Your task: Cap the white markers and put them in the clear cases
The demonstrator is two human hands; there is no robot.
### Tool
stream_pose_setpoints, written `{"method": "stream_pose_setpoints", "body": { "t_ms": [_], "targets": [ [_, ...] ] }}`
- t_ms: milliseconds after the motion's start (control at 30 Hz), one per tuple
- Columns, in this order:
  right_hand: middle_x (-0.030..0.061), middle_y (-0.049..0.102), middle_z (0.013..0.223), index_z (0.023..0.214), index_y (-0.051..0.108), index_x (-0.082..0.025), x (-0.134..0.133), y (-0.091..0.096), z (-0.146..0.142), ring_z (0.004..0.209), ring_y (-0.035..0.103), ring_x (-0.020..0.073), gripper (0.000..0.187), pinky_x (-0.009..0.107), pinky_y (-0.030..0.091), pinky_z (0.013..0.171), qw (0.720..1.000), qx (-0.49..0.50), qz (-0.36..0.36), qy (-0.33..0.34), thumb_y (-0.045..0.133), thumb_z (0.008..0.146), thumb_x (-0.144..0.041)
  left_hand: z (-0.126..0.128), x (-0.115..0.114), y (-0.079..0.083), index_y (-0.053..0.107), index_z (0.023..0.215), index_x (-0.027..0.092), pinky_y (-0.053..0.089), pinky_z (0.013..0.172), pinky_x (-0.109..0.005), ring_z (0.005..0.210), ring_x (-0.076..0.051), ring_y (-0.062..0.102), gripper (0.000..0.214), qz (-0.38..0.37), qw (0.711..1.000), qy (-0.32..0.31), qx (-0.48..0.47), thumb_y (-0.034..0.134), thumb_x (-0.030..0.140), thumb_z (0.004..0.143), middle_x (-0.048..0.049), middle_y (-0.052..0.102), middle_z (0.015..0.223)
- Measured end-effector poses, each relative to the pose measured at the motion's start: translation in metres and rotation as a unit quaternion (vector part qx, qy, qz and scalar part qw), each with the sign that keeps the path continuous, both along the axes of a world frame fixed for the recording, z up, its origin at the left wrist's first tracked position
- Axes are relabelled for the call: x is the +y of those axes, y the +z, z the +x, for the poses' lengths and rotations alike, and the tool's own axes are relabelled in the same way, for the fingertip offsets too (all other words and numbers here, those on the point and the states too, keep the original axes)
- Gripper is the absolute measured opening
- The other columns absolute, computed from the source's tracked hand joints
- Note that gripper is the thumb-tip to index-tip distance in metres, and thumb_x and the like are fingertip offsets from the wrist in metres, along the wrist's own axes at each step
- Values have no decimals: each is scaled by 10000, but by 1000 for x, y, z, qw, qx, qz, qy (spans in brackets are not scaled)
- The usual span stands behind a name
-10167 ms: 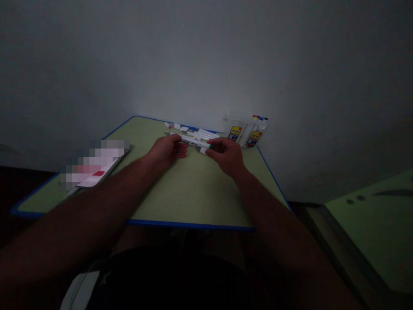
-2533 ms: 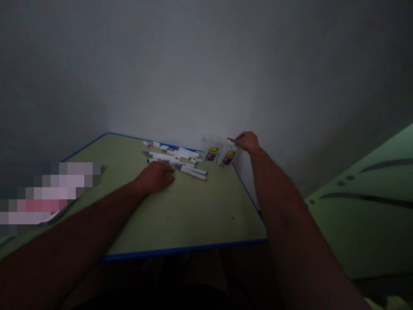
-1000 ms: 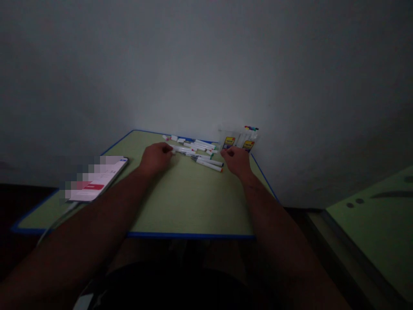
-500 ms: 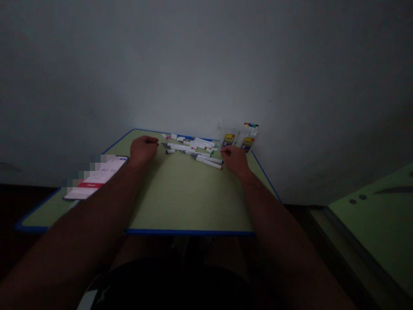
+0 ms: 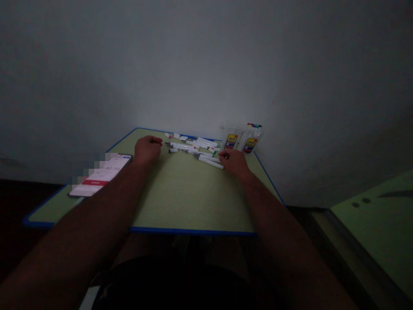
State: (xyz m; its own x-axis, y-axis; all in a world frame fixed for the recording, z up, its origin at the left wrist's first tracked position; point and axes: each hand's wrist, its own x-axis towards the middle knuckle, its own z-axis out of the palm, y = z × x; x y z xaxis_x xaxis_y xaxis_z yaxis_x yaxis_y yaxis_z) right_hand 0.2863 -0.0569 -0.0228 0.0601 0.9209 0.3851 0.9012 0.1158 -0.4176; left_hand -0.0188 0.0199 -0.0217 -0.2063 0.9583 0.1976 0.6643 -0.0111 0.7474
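Note:
My left hand [image 5: 148, 150] is at the left end of the loose markers, its fingers curled together. Whatever its fingertips may hold is too dark to make out. A dark-ended marker cap [image 5: 173, 150] lies just to its right. My right hand [image 5: 234, 162] is at the right end of the pile, thumb and fingers closed at the end of a white marker [image 5: 211, 158]. Just below, another white marker [image 5: 211, 162] lies slanted on the table. Several more uncapped white markers [image 5: 182, 147] lie between my hands.
Several loose caps [image 5: 176, 136] lie by the wall. Two clear marker cases [image 5: 231, 140] stand at the back right, the outer one holding markers with coloured ends [image 5: 254, 125]. A lit phone [image 5: 103, 174] lies left on the blue-edged table [image 5: 190, 202].
My right hand has shifted slightly left onto the end of a marker. My left hand keeps its curled pose. The whole view has shifted a little.

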Motion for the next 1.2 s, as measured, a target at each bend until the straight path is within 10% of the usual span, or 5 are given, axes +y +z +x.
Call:
{"method": "stream_pose_setpoints", "body": {
  "t_ms": [767, 1200],
  "targets": [
    [42, 788, 965, 950, 808, -235, 3, -8, 0, 884, 700, 194, 159, 308, 497, 842, 997, -38, -28, 58, 691, 846, -209, 7, -11, 7, 777, 976, 171, 518, 860, -359, 903, -245, 689, 324, -1, 1000, 6, -10, 606, 128, 705, -88, 775, 995],
    [51, 786, 859, 849, 789, -179, 6, 0, 6, 828, 724, 184, 179, 281, 509, 772, 992, 106, 11, -67, 618, 895, -205, 5, -7, 1, 775, 967, 190, 515, 844, -346, 875, -233, 687, 275, 5, 1000, -1, 1, 602, 130, 763, -70, 775, 982]
  ]
}}
